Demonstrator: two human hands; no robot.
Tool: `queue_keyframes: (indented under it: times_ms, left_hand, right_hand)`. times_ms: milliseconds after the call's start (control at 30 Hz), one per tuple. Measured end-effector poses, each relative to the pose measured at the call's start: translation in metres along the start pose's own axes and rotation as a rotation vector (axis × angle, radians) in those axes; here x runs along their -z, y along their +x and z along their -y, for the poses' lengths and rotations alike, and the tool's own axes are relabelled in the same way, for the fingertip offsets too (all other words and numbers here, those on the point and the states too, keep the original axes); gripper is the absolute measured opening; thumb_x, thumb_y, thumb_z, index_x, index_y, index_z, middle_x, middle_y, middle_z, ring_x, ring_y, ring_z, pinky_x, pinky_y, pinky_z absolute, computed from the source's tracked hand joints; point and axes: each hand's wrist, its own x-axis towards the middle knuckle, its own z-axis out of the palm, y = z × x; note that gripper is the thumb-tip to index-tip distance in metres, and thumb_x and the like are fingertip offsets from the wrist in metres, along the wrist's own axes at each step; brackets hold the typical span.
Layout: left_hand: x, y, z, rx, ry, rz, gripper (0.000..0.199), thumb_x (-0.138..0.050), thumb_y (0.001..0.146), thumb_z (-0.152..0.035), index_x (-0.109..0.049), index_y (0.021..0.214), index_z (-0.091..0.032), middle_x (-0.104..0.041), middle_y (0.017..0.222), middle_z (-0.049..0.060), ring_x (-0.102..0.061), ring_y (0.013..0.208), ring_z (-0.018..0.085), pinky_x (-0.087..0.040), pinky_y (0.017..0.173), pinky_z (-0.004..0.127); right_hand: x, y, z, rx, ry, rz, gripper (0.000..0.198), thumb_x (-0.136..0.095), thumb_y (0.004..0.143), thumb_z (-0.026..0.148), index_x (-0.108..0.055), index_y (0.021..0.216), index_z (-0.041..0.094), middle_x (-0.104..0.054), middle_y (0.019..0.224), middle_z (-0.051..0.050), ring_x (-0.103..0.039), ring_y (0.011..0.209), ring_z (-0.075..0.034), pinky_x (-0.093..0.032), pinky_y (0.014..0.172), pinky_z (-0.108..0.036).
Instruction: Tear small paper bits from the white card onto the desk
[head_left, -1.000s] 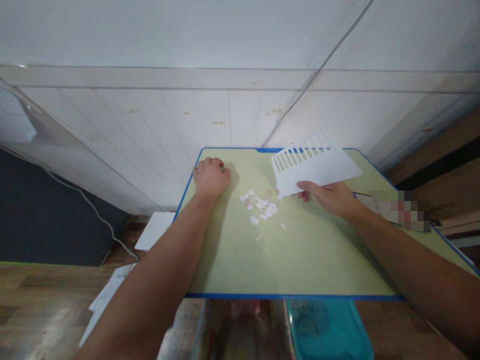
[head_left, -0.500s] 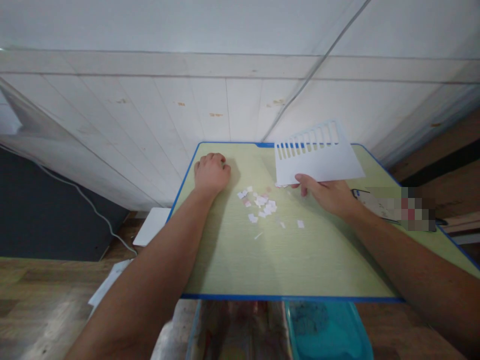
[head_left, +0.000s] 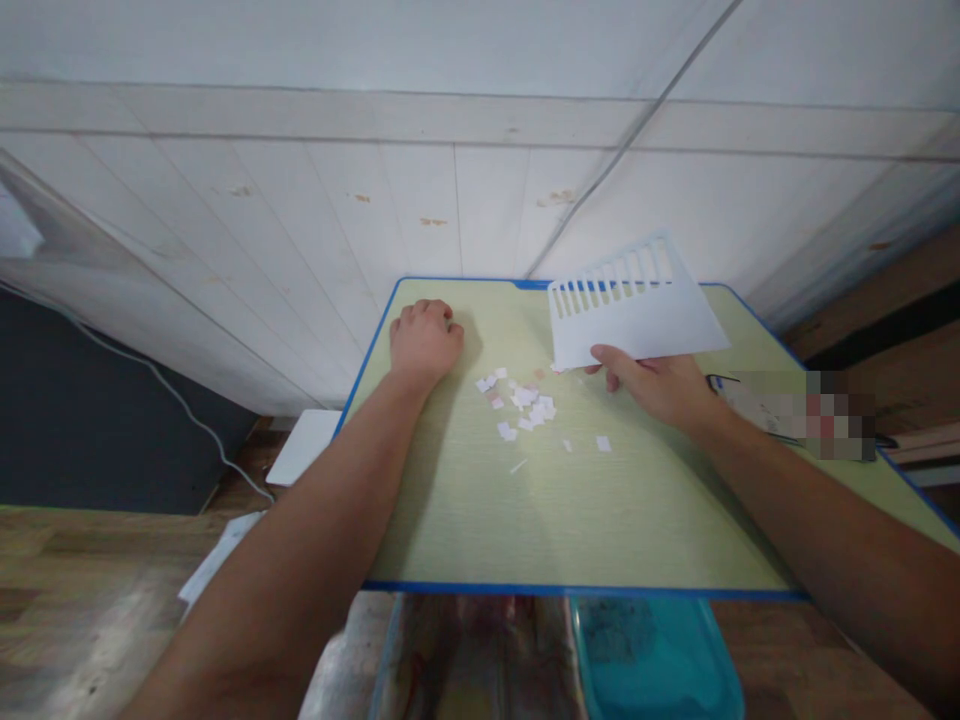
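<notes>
In the head view, my right hand [head_left: 656, 385] grips the lower edge of a white sheet of paper [head_left: 630, 330], thumb on the near side. The sheet is tilted above the table, with a row of narrow slots cut along its upper edge. My left hand [head_left: 427, 340] rests on the far left of the table with its fingers curled under; whatever they may hold is hidden. Small white paper scraps [head_left: 536, 410] lie scattered between my hands, a few of them pinkish. A thin paper strip [head_left: 519, 466] lies nearer to me.
The pale green table [head_left: 480, 530] has a blue edge and stands against a white panelled wall [head_left: 420, 200]. A partly blurred flat item [head_left: 757, 400] lies at its right side. Below the front edge is a turquoise bin [head_left: 660, 660]. A cable [head_left: 637, 130] runs down the wall.
The whole view has shifted slightly upward. My hands, the slotted sheet and the scraps keep nearly the same places relative to one another.
</notes>
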Motion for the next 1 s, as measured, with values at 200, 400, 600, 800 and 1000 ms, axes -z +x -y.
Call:
queue_keyframes:
  times_ms: [200,400,600,800,1000]
  left_hand:
    - [0.000,0.000,-0.001,0.003,-0.004,0.004,0.038,-0.057,0.108,-0.024,-0.080,0.139,-0.022,-0.076,0.158,0.018,-0.064,0.154,0.041,-0.052,0.131,0.054]
    - [0.000,0.000,-0.001,0.005,-0.015,0.003,0.038,-0.058,0.108,-0.024,-0.080,0.139,-0.021,-0.077,0.159,0.019,-0.064,0.155,0.041,-0.052,0.131,0.054]
    - [0.001,0.000,-0.001,-0.001,-0.012,0.001,0.039,-0.057,0.108,-0.024,-0.080,0.140,-0.021,-0.076,0.159,0.018,-0.064,0.154,0.041,-0.053,0.131,0.053]
    - [0.000,0.001,0.001,-0.005,-0.025,-0.008,0.039,-0.058,0.107,-0.023,-0.080,0.139,-0.019,-0.076,0.159,0.020,-0.064,0.155,0.041,-0.052,0.133,0.054]
    - [-0.003,0.003,0.005,-0.025,-0.056,-0.042,0.034,-0.058,0.107,-0.025,-0.081,0.133,-0.022,-0.078,0.156,0.019,-0.066,0.153,0.043,-0.053,0.132,0.058]
  right_hand:
    - [0.008,-0.007,0.016,-0.046,0.164,0.202,0.036,-0.085,0.088,0.052,-0.071,0.063,0.029,-0.074,0.065,-0.008,-0.065,0.059,-0.024,-0.059,0.057,-0.040]
    - [0.022,-0.003,0.025,-0.059,0.247,0.129,0.041,-0.093,0.083,0.055,-0.071,0.062,0.028,-0.070,0.062,-0.007,-0.064,0.057,-0.025,-0.060,0.055,-0.042]
    - [0.025,-0.003,0.021,-0.064,0.207,0.171,0.042,-0.093,0.082,0.057,-0.071,0.059,0.029,-0.067,0.059,-0.006,-0.061,0.053,-0.024,-0.058,0.053,-0.043]
    - [0.032,-0.006,0.018,-0.031,0.138,0.171,0.040,-0.090,0.089,0.056,-0.071,0.066,0.029,-0.073,0.067,-0.008,-0.066,0.061,-0.026,-0.061,0.059,-0.043]
    - [0.036,-0.007,0.016,-0.058,0.127,0.144,0.037,-0.093,0.086,0.054,-0.072,0.068,0.028,-0.071,0.065,-0.005,-0.065,0.057,-0.024,-0.060,0.055,-0.040]
